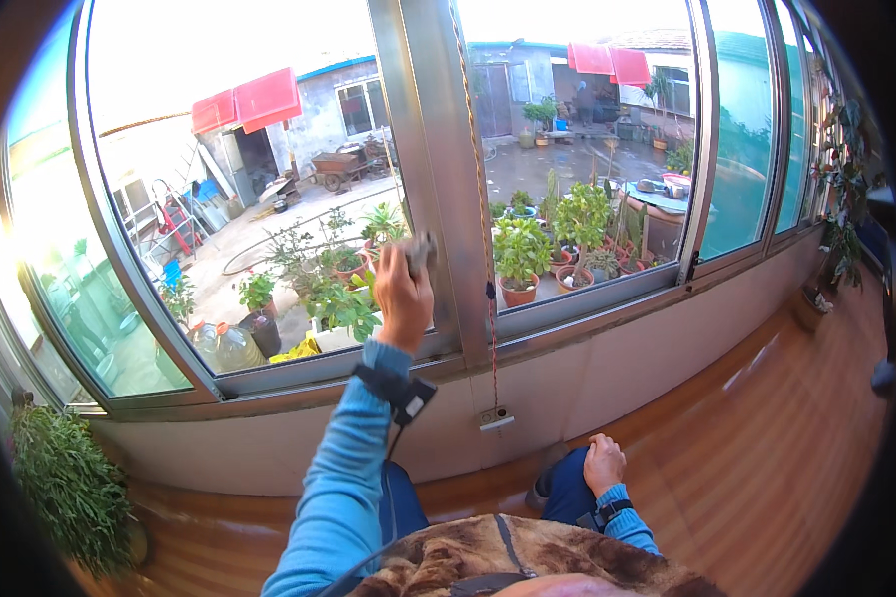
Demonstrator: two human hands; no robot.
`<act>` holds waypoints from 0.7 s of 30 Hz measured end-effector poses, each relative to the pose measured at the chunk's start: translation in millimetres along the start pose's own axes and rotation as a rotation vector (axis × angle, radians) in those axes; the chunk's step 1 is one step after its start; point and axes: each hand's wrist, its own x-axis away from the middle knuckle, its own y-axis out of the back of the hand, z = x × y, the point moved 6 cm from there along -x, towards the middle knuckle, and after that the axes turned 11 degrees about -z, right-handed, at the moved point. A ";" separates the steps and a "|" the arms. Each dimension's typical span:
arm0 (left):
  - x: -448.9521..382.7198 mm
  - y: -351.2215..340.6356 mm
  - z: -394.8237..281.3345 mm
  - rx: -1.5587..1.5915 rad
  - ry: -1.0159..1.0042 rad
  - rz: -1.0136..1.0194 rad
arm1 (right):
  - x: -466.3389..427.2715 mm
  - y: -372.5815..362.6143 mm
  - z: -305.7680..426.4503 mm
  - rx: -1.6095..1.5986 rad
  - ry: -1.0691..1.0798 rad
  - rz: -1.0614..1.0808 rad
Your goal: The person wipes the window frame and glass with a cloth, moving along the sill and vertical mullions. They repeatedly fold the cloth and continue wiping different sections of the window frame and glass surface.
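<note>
My left hand (405,302) is raised to the window, gripping a small grey cloth (421,254) with the fingers bent around it. The cloth is at the edge of the metal upright (448,224) between two sliding panes. Behind the hand, the left glass pane (269,216) gives onto a yard. My right hand (605,463) is down by my right knee, resting on the blue trouser leg (570,485). Its fingers curl inward and the palm is hidden. A twisted cord (484,201) hangs down the upright, just right of my left hand.
The cord runs to a wall socket (496,418) below the sill (605,313). A bushy potted plant (71,489) stands at the left, and a tall leafy plant (844,186) at the right. Wood-patterned floor (747,418) stretches right. Outside are potted plants (582,224).
</note>
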 end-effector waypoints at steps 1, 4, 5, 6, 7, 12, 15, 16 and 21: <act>-29.9 -2.2 -8.8 -0.027 -0.061 -0.042 | 0.1 0.6 -0.7 -0.002 -0.007 -0.006; -119.8 -9.9 -41.6 0.010 -0.304 -0.233 | 0.2 2.7 -1.2 0.001 0.000 -0.002; -146.6 -14.9 -52.3 -0.041 -0.368 -0.267 | 0.5 3.0 -1.7 -0.007 -0.011 0.010; -174.8 -22.7 -61.1 -0.026 -0.411 -0.266 | -0.2 3.0 -1.8 -0.007 -0.019 0.016; -201.6 -30.6 -69.3 -0.011 -0.456 -0.273 | -0.5 3.6 -1.5 -0.005 -0.020 0.013; -299.3 -73.1 -90.8 -0.277 -0.530 -0.286 | -2.9 2.5 2.3 0.006 -0.013 0.029; -308.4 -91.4 -92.3 -0.326 -0.600 -0.245 | -4.3 2.8 3.5 -0.003 -0.007 0.014; -304.0 -95.3 -91.9 -0.331 -0.632 -0.237 | -4.4 3.2 3.6 -0.005 -0.003 0.007; -247.2 -101.1 -84.5 -0.301 -0.773 -0.192 | -3.6 0.3 6.1 -0.042 0.028 0.003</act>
